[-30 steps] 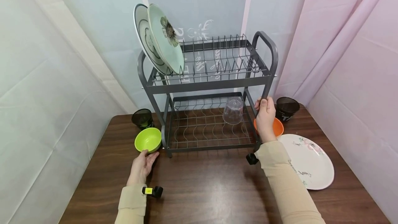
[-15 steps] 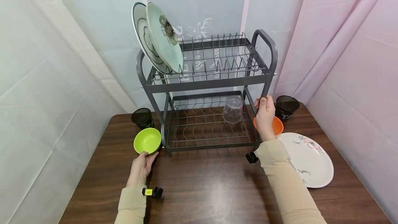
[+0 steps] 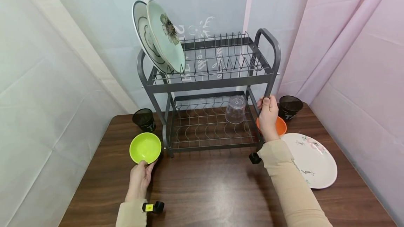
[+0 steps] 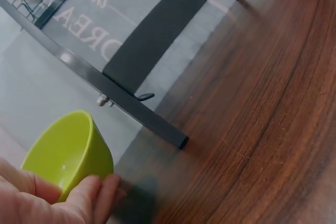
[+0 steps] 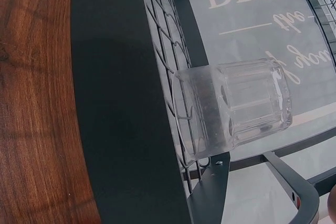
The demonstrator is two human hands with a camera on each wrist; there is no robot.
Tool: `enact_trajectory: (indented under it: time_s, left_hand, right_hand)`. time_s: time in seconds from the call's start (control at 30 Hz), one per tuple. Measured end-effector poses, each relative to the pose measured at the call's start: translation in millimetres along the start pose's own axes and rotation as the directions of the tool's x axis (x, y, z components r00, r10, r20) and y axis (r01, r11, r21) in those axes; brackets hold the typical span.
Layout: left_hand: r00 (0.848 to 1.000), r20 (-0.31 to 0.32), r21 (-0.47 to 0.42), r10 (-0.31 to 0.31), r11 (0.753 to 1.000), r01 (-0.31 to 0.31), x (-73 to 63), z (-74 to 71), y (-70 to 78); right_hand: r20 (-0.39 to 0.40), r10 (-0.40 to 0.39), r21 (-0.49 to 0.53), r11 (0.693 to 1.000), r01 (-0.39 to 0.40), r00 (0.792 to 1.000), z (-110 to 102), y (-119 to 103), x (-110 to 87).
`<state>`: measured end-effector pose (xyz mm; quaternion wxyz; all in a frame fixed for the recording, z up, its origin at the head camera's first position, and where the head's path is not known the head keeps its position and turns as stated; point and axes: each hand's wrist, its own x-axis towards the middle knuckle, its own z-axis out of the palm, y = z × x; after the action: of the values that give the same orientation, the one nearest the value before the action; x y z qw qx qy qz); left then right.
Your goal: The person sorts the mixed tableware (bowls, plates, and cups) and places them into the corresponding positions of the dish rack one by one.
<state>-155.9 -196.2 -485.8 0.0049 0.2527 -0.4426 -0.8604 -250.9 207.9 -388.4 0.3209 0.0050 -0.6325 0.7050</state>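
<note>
My left hand pinches the near rim of a lime-green bowl, thumb at the rim and fingers against the outside. In the left wrist view the bowl appears lifted off the wooden table, its shadow beside it. My right hand grips the right front post of a dark grey two-tier dish rack. Two plates lean in the upper tier's left end, the front one a pale green plate with a flower. Upside down on the lower tier's right side sits a clear glass, large in the right wrist view.
A dark translucent cup stands left of the rack, another dark cup right of it. An orange bowl is partly hidden behind my right hand. A white floral plate lies at the right. Fabric walls enclose the table.
My left hand has drawn the lime-green bowl toward me and slightly left, away from the rack and dark cup. My right hand keeps its grip on the rack post.
</note>
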Motion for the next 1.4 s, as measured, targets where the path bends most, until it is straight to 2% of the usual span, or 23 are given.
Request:
enact_trajectory:
  time_s: [0.2, 0.37, 0.53, 0.67, 0.9, 1.07, 1.2, 1.4]
  left_hand:
    - [0.999, -0.022, 0.052, 0.032, 0.998, -0.031, -20.9, -6.7, 1.4]
    - [0.998, -0.034, 0.182, 0.057, 0.982, -0.050, -38.0, -12.0, 3.0]
    - [0.996, -0.038, 0.317, 0.076, 0.946, -0.060, -54.3, -9.2, 2.8]
    - [0.998, -0.015, 0.327, 0.061, 0.944, -0.053, -67.1, -3.1, -0.7]
    - [0.995, 0.069, 0.315, 0.072, 0.945, -0.090, -79.9, 23.3, -13.3]
    - [0.989, 0.143, 0.291, 0.038, 0.954, -0.078, -83.4, 46.3, -26.1]
    - [0.980, 0.198, 0.265, 0.009, 0.962, -0.062, -82.0, 60.4, -37.3]
    - [0.963, 0.266, 0.245, -0.042, 0.969, -0.026, -72.5, 83.8, -49.8]
  right_hand:
    - [0.013, -0.016, 0.016, 1.000, 0.016, 1.000, 3, -2, 0.9]
    - [0.011, -0.033, 0.021, 0.999, 0.033, 0.999, 5, -4, 0.7]
    - [-0.007, -0.050, 0.025, 0.998, 0.050, 0.999, 0, 12, 6.4]
    - [-0.028, -0.062, 0.025, 0.998, 0.063, 0.998, -2, 21, 9.3]
    - [-0.027, -0.070, 0.030, 0.997, 0.071, 0.997, -4, 22, 10.4]
    - [-0.030, -0.052, 0.045, 0.998, 0.054, 0.998, -4, 22, 9.8]
    - [-0.015, -0.044, 0.030, 0.999, 0.044, 0.999, -3, 22, 8.1]
    - [-0.019, -0.040, 0.027, 0.999, 0.041, 0.999, -2, 24, 8.0]
